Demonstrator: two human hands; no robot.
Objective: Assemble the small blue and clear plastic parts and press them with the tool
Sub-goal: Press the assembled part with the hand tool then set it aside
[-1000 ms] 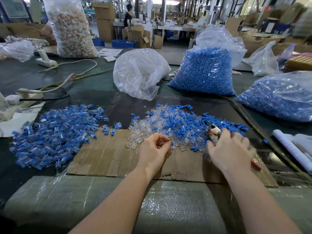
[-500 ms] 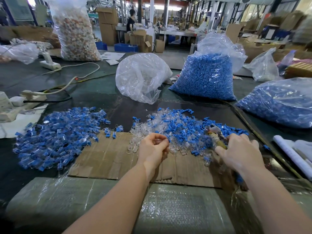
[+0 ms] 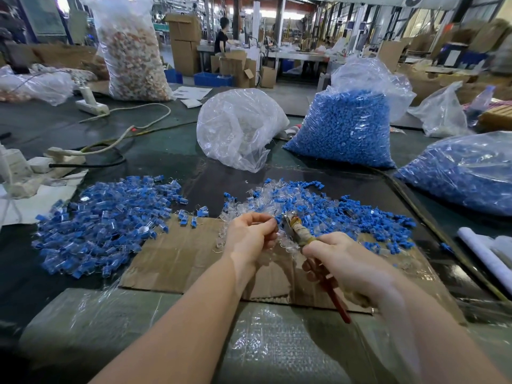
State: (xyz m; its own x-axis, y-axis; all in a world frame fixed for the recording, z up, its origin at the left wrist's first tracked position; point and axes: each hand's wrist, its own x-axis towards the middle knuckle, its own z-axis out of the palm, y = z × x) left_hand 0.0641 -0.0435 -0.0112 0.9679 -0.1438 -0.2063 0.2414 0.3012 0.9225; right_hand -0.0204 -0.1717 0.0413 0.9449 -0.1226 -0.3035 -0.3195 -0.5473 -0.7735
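My left hand [image 3: 250,234] pinches a small blue and clear part [image 3: 278,219] at its fingertips, above the cardboard sheet [image 3: 177,253]. My right hand [image 3: 349,270] grips the red-handled pliers [image 3: 300,234], whose taped jaws point up-left and meet the part. Behind both hands lies a mixed heap of loose blue and clear pieces [image 3: 327,209]. A pile of joined blue and clear parts [image 3: 105,217] spreads over the table to the left.
A crumpled clear bag [image 3: 238,128] and a full bag of blue pieces [image 3: 346,126] stand behind the heap. Another blue-filled bag [image 3: 465,173] lies at right. Power strips and cables [image 3: 63,156] sit at left. A person works far behind.
My right hand lifted off the heap, pulled back toward me and brought the pliers' jaws to the part at my left fingertips. My left hand stayed almost in place.
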